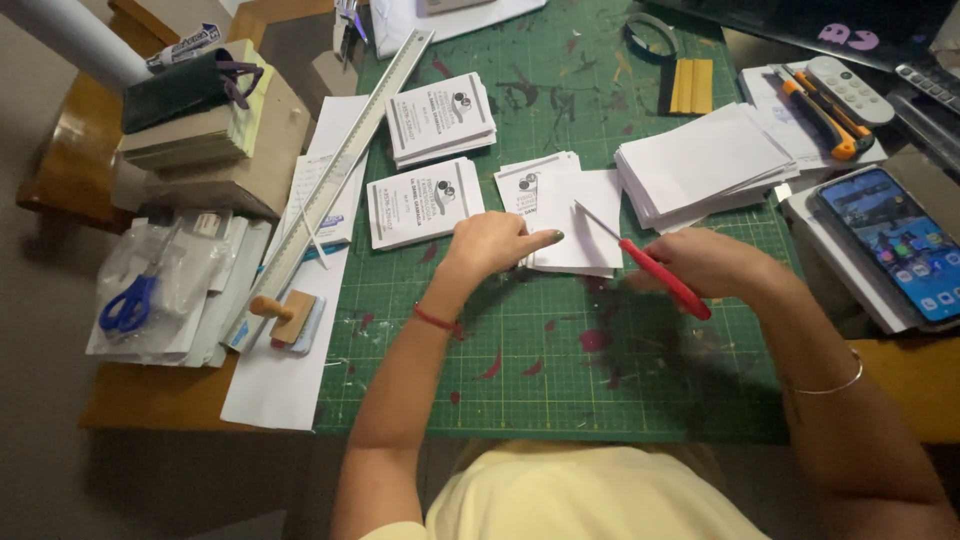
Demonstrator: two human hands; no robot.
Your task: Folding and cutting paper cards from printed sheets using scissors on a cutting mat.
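A small pile of white paper sheets [580,235] lies in the middle of the green cutting mat [620,380] on the bench. The left hand [495,243] rests flat on the pile's left edge, fingers spread out, pressing it down. The right hand [705,262] is closed tight around a red-handled blade [650,265] — its thin tip lies over the sheets. Just behind are piles of printed cards [440,118] and a bigger stack of blank paper [700,165]. A long metal ruler [345,165] lies to the left, blue scissors [128,303] farther off — a phone [900,245] sits at the right.
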